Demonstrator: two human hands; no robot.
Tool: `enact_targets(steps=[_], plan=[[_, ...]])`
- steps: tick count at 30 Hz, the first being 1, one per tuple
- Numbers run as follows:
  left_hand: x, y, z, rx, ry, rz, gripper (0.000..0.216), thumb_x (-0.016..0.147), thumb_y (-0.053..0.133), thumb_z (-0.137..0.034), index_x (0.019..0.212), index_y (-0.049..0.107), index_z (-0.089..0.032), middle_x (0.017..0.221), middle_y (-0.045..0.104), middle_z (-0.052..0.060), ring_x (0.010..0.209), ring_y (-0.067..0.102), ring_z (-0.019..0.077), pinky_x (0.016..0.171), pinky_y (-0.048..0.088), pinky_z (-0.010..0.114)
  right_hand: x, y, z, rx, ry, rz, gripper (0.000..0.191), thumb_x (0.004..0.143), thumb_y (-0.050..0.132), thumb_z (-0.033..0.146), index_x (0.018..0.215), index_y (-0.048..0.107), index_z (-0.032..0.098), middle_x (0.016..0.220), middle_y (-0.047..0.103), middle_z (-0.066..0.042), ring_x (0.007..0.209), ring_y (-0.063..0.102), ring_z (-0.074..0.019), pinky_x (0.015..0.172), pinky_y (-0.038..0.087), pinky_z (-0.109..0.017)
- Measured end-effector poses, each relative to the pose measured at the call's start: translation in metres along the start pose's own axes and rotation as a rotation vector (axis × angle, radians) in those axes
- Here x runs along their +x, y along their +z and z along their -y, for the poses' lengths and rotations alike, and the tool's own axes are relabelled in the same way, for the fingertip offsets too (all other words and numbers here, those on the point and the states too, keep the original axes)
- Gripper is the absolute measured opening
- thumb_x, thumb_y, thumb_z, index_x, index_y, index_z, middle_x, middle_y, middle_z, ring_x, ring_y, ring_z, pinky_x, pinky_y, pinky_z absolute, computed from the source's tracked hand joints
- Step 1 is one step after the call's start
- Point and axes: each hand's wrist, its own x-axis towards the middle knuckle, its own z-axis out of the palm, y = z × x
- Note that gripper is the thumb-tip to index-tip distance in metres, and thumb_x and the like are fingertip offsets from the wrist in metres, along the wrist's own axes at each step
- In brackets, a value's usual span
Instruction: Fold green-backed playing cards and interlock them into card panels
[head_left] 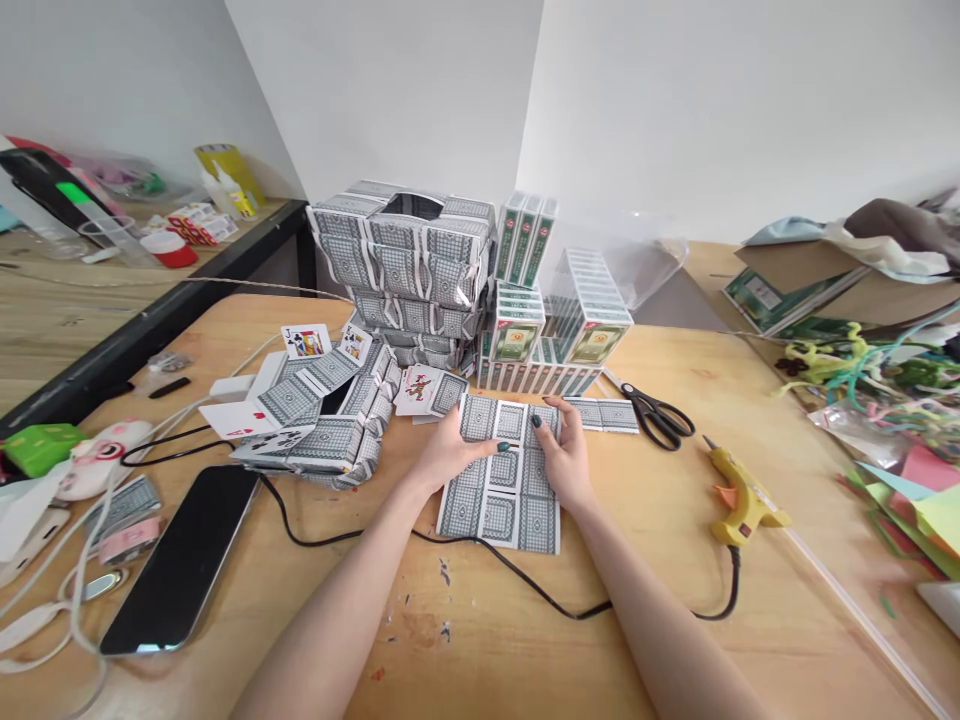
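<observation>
A flat panel of joined playing cards (502,510), grey-patterned backs up, lies before me over the wooden table. My left hand (454,452) grips its left side, thumb on top and fingers mostly hidden beneath. On the upper right, my right hand (561,450) holds the same panel with its thumb pressed on the face and fingers around the edge. Just beyond the panel are a joker card (417,390) and a strip of face-down cards (607,414). Left of them sits a card-covered box (352,440) with loose cards on top.
Card-covered boxes (412,250) are stacked at the back, beside several boxed card decks (555,330). Black scissors (658,415) and a yellow hot glue gun (739,500) lie to the right. A phone (184,560) is at left. A black cable (532,575) crosses under my arms.
</observation>
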Motion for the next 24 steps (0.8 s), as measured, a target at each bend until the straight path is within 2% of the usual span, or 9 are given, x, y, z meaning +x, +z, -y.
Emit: enact_targets(steps=[2,7,12,15,19,21,24], plan=[[0.0,0.0,0.001,-0.026,-0.033,0.016,0.054,0.059,0.074,-0.024,0.107,0.049,-0.019,0.107,0.064,0.007,0.097,0.06,0.0224,0.084,0.048,0.037,0.001,0.0,-0.001,-0.008,-0.013,-0.005,0.034,0.076,0.057,0.038,0.107,0.05,0.025,0.113,0.051,-0.004,0.11,0.044,-0.0212,0.099,0.03,-0.04],[0.001,0.005,0.004,-0.031,-0.07,-0.068,0.052,0.058,0.076,-0.02,0.103,0.05,-0.018,0.105,0.064,0.008,0.094,0.062,0.0227,0.083,0.048,0.038,0.0,0.0,-0.002,-0.03,-0.001,-0.008,0.033,0.077,0.055,0.039,0.107,0.05,0.026,0.114,0.051,-0.004,0.113,0.043,-0.0219,0.101,0.028,-0.042],[0.002,0.009,0.007,-0.043,-0.059,-0.101,0.051,0.057,0.076,-0.018,0.102,0.051,-0.018,0.104,0.065,0.008,0.094,0.062,0.0227,0.084,0.047,0.038,0.001,0.0,-0.002,-0.045,-0.01,-0.034,0.037,0.077,0.056,0.038,0.11,0.048,0.026,0.118,0.048,-0.004,0.117,0.039,-0.0216,0.103,0.026,-0.042],[0.003,0.008,0.009,-0.047,-0.064,-0.098,0.051,0.058,0.075,-0.02,0.102,0.05,-0.018,0.105,0.064,0.008,0.095,0.061,0.0231,0.085,0.047,0.038,0.0,-0.001,0.0,0.038,0.083,-0.016,0.043,0.076,0.057,0.038,0.116,0.043,0.029,0.12,0.049,-0.003,0.113,0.044,-0.0222,0.098,0.033,-0.042],[0.005,0.005,0.01,-0.08,-0.007,-0.113,0.05,0.065,0.071,-0.027,0.108,0.047,-0.019,0.109,0.062,0.008,0.099,0.059,0.0224,0.087,0.046,0.037,-0.002,-0.002,0.005,0.206,0.241,0.097,0.045,0.078,0.054,0.039,0.119,0.039,0.032,0.105,0.059,-0.002,0.091,0.058,-0.0219,0.082,0.047,-0.041],[0.005,0.004,0.011,-0.095,0.047,-0.151,0.047,0.071,0.065,-0.032,0.112,0.044,-0.021,0.112,0.061,0.008,0.102,0.058,0.0216,0.089,0.044,0.036,-0.003,-0.001,0.006,0.224,0.248,0.13,0.048,0.078,0.054,0.04,0.122,0.036,0.032,0.105,0.059,-0.002,0.091,0.059,-0.0215,0.08,0.048,-0.04],[0.006,0.004,0.012,-0.06,0.106,-0.192,0.044,0.077,0.058,-0.037,0.115,0.043,-0.022,0.117,0.057,0.008,0.108,0.054,0.021,0.092,0.041,0.035,-0.004,0.001,0.006,0.165,0.195,0.14,0.053,0.078,0.055,0.041,0.126,0.033,0.031,0.115,0.054,-0.004,0.102,0.055,-0.0212,0.086,0.046,-0.04]])
